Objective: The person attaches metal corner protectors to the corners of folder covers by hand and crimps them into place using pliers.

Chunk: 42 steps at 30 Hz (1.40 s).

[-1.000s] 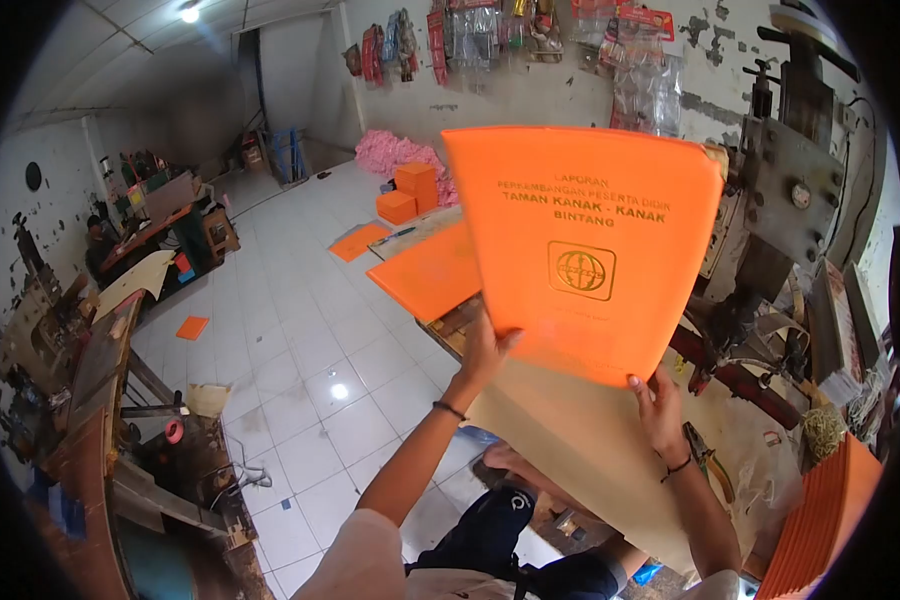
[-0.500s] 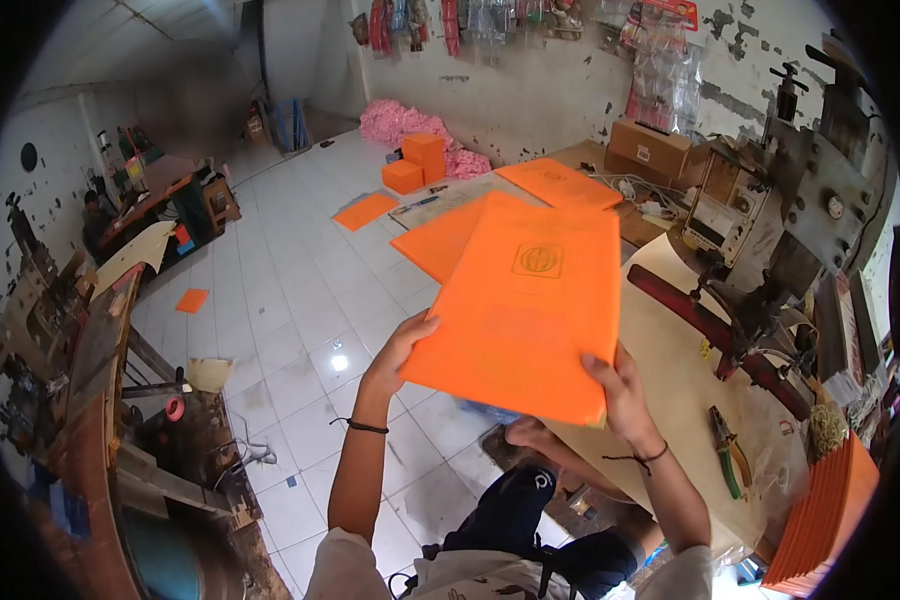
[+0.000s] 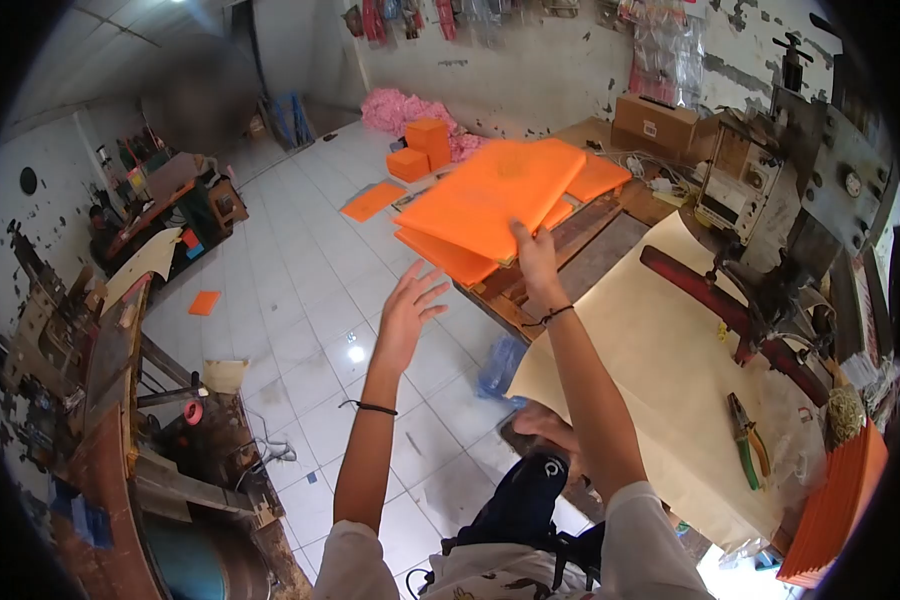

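An orange folder (image 3: 490, 195) with a faint emblem is gripped at its near right corner by my right hand (image 3: 538, 262), thumb on top. It is tilted above another orange folder (image 3: 450, 258) at the left end of the workbench. A further orange folder (image 3: 602, 177) lies behind it to the right. My left hand (image 3: 406, 312) is over the floor, left of and below the held folder, fingers spread and holding nothing.
Brown paper (image 3: 620, 340) covers the near bench, with green-handled pliers (image 3: 748, 440) on it. A press (image 3: 770, 290) with a red bar stands right. Orange stacked sheets (image 3: 842, 510) are at lower right. A cardboard box (image 3: 654, 128) sits behind. Orange blocks (image 3: 408, 163) are near pink material.
The folder has gone from both hands near my body to the far left end of the bench, now tilted flatter. My left hand has let go and opened; my right hand still grips it.
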Each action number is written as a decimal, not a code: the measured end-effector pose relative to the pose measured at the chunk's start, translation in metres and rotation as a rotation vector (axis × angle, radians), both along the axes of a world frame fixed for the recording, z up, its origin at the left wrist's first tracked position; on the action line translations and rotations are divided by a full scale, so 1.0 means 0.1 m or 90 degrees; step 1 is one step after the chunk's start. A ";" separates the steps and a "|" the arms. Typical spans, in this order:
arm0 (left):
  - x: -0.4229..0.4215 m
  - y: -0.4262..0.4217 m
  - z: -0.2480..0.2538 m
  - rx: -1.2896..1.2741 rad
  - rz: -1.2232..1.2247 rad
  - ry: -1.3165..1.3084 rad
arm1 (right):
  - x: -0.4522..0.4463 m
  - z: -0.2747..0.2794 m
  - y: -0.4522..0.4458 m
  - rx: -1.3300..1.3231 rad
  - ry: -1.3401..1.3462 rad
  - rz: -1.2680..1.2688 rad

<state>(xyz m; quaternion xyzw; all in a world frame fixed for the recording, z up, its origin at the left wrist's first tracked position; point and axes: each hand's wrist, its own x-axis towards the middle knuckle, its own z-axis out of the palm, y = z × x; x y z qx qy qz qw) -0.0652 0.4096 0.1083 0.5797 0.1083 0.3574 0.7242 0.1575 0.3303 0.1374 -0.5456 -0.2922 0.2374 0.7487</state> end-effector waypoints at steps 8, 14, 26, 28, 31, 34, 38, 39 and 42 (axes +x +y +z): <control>0.34 0.30 -0.62 0.039 0.214 0.182 | 0.29 -0.54 0.21 -0.019 -0.063 0.028; 0.79 0.49 -0.49 -0.017 0.218 0.216 | 0.39 -0.58 0.30 -0.088 -0.091 0.111; 0.98 0.61 -0.60 -0.149 0.216 0.095 | 0.24 -0.58 0.42 -0.130 -0.111 0.189; 1.01 0.58 -0.60 -0.094 0.234 0.120 | 0.26 -0.55 0.42 -0.139 -0.105 0.166; 1.08 0.44 -0.55 -0.046 0.210 0.147 | 0.23 -0.55 0.41 -0.110 -0.131 0.183; 1.09 0.45 -0.56 -0.014 0.185 0.178 | 0.24 -0.56 0.40 -0.083 -0.118 0.167; 1.13 0.59 -0.76 0.040 0.231 0.177 | 0.26 -0.55 0.39 -0.041 -0.121 0.124; 1.09 0.54 -0.67 0.026 0.204 0.181 | 0.25 -0.50 0.35 -0.042 -0.118 0.116; 0.92 0.34 -0.45 -0.005 0.150 0.195 | 0.26 -0.50 0.32 -0.039 -0.142 0.085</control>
